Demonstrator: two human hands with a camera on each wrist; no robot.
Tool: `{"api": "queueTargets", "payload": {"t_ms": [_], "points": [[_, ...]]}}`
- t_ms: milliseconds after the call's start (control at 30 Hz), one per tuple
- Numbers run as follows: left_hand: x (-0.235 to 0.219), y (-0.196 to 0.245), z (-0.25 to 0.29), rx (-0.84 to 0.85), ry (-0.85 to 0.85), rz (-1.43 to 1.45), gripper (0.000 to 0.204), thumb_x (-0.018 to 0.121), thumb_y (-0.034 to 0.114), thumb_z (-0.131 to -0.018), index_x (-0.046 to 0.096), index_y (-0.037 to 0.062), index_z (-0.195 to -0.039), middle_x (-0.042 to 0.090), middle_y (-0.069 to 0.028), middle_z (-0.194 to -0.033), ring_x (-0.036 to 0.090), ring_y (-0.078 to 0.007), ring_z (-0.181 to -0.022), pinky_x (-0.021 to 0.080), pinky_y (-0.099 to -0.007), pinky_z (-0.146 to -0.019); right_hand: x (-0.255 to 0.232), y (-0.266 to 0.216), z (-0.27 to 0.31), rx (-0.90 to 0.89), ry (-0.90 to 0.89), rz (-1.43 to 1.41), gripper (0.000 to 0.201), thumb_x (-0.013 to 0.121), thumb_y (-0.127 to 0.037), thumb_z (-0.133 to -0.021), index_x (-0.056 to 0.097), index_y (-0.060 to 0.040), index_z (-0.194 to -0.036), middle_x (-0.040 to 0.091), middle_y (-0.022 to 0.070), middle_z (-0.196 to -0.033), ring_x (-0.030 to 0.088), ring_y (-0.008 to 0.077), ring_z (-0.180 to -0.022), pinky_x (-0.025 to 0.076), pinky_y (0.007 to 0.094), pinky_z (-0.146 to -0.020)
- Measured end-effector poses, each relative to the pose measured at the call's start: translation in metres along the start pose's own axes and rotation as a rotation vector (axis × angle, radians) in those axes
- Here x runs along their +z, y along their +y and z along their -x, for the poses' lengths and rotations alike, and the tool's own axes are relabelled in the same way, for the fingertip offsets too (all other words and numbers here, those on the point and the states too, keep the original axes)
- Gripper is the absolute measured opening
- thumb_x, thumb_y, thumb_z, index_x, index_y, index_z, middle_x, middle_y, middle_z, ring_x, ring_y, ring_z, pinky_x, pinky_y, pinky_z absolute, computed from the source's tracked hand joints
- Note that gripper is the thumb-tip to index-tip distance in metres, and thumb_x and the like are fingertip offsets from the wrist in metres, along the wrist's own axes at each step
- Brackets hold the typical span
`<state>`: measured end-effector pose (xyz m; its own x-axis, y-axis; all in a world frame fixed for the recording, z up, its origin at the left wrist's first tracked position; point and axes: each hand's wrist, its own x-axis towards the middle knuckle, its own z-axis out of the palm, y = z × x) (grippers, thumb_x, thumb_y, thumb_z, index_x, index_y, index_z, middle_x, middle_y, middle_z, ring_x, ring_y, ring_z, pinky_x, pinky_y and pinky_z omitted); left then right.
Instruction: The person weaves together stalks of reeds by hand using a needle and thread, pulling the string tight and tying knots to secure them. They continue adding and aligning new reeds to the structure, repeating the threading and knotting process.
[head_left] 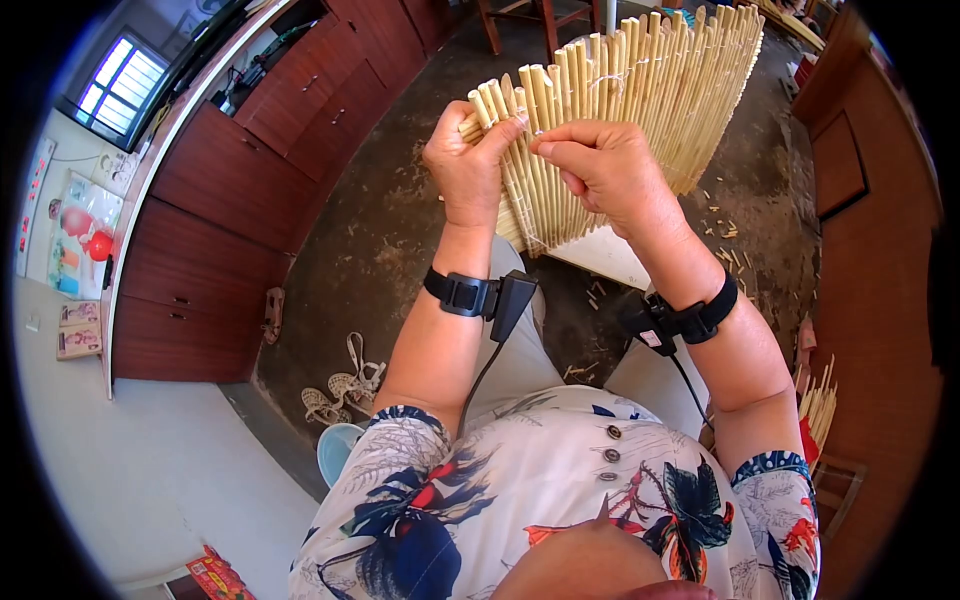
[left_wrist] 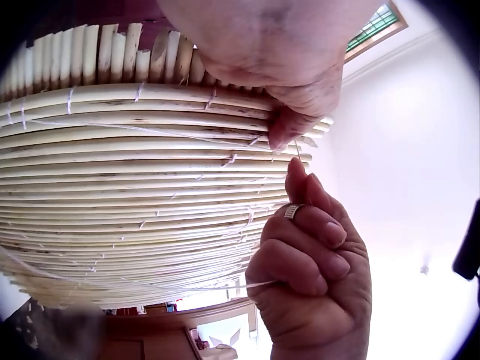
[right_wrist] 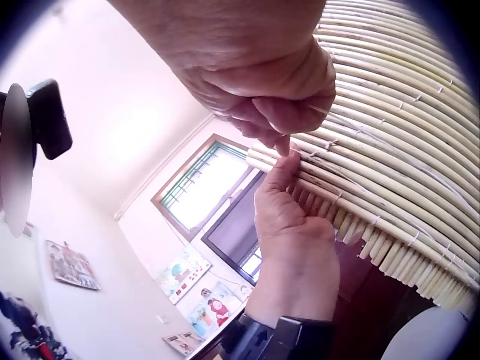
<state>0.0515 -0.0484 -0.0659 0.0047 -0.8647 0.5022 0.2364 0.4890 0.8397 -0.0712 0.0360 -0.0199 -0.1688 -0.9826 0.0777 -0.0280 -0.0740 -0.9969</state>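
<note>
A mat of pale plant stalks (head_left: 640,100), stitched with white thread, stands tilted in front of the person. The left hand (head_left: 465,165) grips its near left corner, thumb on the face of the stalks. Close beside that thumb, the right hand (head_left: 605,170) pinches a fine strand between thumb and forefinger. In the left wrist view, this ringed hand (left_wrist: 315,255) has its other fingers curled, and a white thread (left_wrist: 259,285) runs from them across the mat. Stalks (left_wrist: 112,56) along one edge lie crosswise to the rest. The left palm is partly hidden behind the corner.
A white board (head_left: 605,255) shows under the mat's lower edge. Short cut stalk bits (head_left: 730,230) litter the dark floor. Sandals (head_left: 345,385) and a light blue basin (head_left: 338,452) are at the left, near red-brown cabinets (head_left: 220,220). More stalks (head_left: 820,410) stand at the right.
</note>
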Motion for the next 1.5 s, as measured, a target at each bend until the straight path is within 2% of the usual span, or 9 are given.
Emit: {"api": "queueTargets", "payload": {"t_ms": [200,467,567,733,833,933,1000,1067,1500], "points": [[0.002,0.002,0.007,0.008,0.013,-0.002,0.017,0.074,0.001,-0.073,0.058,0.0001,-0.079,0.066,-0.0027,-0.074,0.055,-0.0045,-0.066,0.046,-0.0229,-0.060,0.002,-0.003,0.005,0.004,0.002,0.012,0.017,0.064,-0.012,-0.086,0.069,0.0026,-0.092,0.048,-0.0027,-0.053,0.037,0.0024,-0.042,0.025,0.0195,-0.036],[0.009,0.010,0.038,0.047,0.011,-0.080,0.019,0.075,0.004,-0.073,0.058,-0.0004,-0.080,0.065,-0.0044,-0.070,0.054,-0.0061,-0.063,0.047,-0.0242,-0.058,-0.016,-0.011,0.040,0.206,-0.009,-0.157,0.015,0.064,-0.013,-0.086,0.067,0.0009,-0.089,0.048,-0.0017,-0.053,0.037,0.0031,-0.043,0.024,0.0205,-0.037],[0.011,0.012,0.061,0.171,-0.028,-0.224,0.024,0.078,0.007,-0.069,0.060,0.0006,-0.082,0.062,-0.0084,-0.067,0.057,-0.0128,-0.059,0.048,-0.0253,-0.057,-0.024,-0.013,0.069,0.289,-0.010,-0.045,0.014,0.061,-0.015,-0.090,0.064,-0.0020,-0.094,0.047,-0.0027,-0.053,0.036,0.0025,-0.042,0.024,0.0193,-0.038],[0.009,0.039,0.098,0.070,-0.120,-0.102,0.029,0.075,0.000,-0.071,0.059,0.0007,-0.095,0.067,-0.0050,-0.081,0.060,-0.0072,-0.072,0.050,-0.0232,-0.067,-0.030,-0.004,0.116,0.383,-0.011,0.122,0.012,0.055,-0.019,-0.094,0.060,-0.0084,-0.097,0.049,-0.0037,-0.055,0.036,0.0019,-0.041,0.026,0.0181,-0.039],[0.000,0.038,0.111,0.211,-0.287,-0.241,0.024,0.076,0.002,-0.068,0.062,0.0012,-0.088,0.066,-0.0069,-0.079,0.060,-0.0123,-0.066,0.048,-0.0238,-0.060,-0.031,-0.001,0.138,0.382,-0.007,0.161,0.012,0.054,-0.017,-0.095,0.061,-0.0071,-0.095,0.050,-0.0039,-0.057,0.038,0.0016,-0.043,0.029,0.0169,-0.042],[0.000,0.034,0.117,0.406,-0.322,-0.238,0.023,0.077,0.004,-0.066,0.063,0.0013,-0.084,0.066,-0.0067,-0.079,0.058,-0.0174,-0.062,0.046,-0.0271,-0.056,-0.034,0.008,0.155,0.319,0.020,0.078,0.011,0.053,-0.013,-0.095,0.061,-0.0051,-0.096,0.051,-0.0043,-0.061,0.041,0.0010,-0.048,0.030,0.0169,-0.043],[0.000,0.035,0.119,0.410,-0.326,-0.240,0.026,0.076,0.004,-0.063,0.062,0.0015,-0.084,0.065,-0.0075,-0.079,0.056,-0.0225,-0.062,0.046,-0.0301,-0.054,-0.032,0.008,0.165,0.314,0.021,0.098,0.011,0.053,-0.008,-0.095,0.061,-0.0034,-0.100,0.050,-0.0049,-0.063,0.042,0.0010,-0.052,0.031,0.0168,-0.046],[0.005,0.037,0.124,0.523,-0.295,-0.245,0.035,0.076,0.009,-0.046,0.054,0.0072,-0.074,0.058,-0.0057,-0.071,0.054,-0.0253,-0.061,0.045,-0.0320,-0.052,-0.032,0.009,0.175,0.270,0.028,0.136,0.012,0.052,-0.007,-0.095,0.061,-0.0030,-0.102,0.049,-0.0051,-0.064,0.041,0.0015,-0.054,0.031,0.0167,-0.048],[0.012,0.039,0.138,0.666,-0.337,-0.280,0.026,0.068,0.010,-0.048,0.057,0.0078,-0.071,0.050,-0.0014,-0.068,0.046,-0.0173,-0.057,0.040,-0.0258,-0.048,-0.034,0.010,0.205,0.320,0.118,0.081,0.009,0.051,-0.003,-0.095,0.058,-0.0017,-0.100,0.053,-0.0031,-0.071,0.041,0.0011,-0.055,0.033,0.0164,-0.049]]}}
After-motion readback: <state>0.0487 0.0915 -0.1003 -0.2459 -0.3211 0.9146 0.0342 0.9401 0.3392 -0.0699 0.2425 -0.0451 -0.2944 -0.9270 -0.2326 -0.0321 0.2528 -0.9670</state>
